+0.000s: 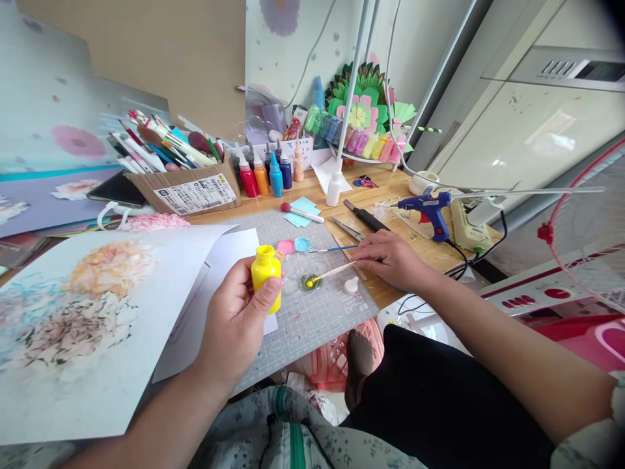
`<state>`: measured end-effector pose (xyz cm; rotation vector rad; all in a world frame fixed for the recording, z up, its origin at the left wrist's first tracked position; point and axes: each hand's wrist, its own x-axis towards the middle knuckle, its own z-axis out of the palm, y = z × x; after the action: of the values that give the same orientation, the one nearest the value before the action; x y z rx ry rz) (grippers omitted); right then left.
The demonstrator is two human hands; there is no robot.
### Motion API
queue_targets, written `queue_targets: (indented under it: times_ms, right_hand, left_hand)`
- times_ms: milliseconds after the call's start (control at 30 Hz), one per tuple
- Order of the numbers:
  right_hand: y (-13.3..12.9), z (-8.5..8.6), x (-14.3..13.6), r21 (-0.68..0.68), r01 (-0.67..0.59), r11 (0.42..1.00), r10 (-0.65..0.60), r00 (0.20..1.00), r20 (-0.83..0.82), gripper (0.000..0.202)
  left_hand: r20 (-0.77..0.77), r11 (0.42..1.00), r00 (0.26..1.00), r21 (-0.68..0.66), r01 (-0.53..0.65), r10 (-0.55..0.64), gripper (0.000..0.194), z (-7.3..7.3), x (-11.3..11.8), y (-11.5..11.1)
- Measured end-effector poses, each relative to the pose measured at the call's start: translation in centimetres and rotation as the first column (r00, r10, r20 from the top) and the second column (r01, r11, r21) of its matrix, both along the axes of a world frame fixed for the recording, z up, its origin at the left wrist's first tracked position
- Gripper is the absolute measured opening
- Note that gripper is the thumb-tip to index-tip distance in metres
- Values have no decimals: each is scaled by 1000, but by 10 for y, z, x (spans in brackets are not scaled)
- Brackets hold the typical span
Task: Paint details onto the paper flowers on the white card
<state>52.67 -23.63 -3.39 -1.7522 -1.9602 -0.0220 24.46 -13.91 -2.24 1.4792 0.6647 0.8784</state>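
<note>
My left hand (233,319) grips an uncapped yellow paint bottle (266,272) upright over the grey cutting mat (312,326). My right hand (390,259) holds a thin wooden stick (336,270) whose tip sits in a dab of yellow-green paint (309,282) in a clear palette well. Pink (286,246) and blue (303,244) paint dabs lie just behind it. A small white cap (351,284) rests on the mat beside my right hand.
A floral painting on white paper (83,326) lies at left. A cardboard box of pens (188,189) and a row of paint bottles (266,176) stand behind the mat. A blue glue gun (430,212), a cutter (366,218) and a power strip (466,228) are at right.
</note>
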Motion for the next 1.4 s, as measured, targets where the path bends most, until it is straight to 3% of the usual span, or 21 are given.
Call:
queue_targets:
  times_ms: [833, 1133, 1267, 1400]
  right_hand:
    - [-5, -1, -2, 134, -101, 986, 92, 993, 74, 16]
    - [-4, 0, -6, 90, -150, 985, 144, 987, 65, 13]
    - [-13, 11, -5, 67, -154, 986, 152, 988, 32, 18]
    - [-29, 36, -15, 38, -170, 985, 172, 985, -34, 32]
  left_hand:
    - [-40, 1000, 999, 17, -19, 20, 25, 2, 1, 1]
    - [-67, 999, 997, 41, -28, 31, 30, 3, 1, 0]
    - [-85, 998, 996, 49, -24, 28, 31, 5, 1, 0]
    - [-108, 999, 994, 46, -22, 27, 34, 6, 0, -1]
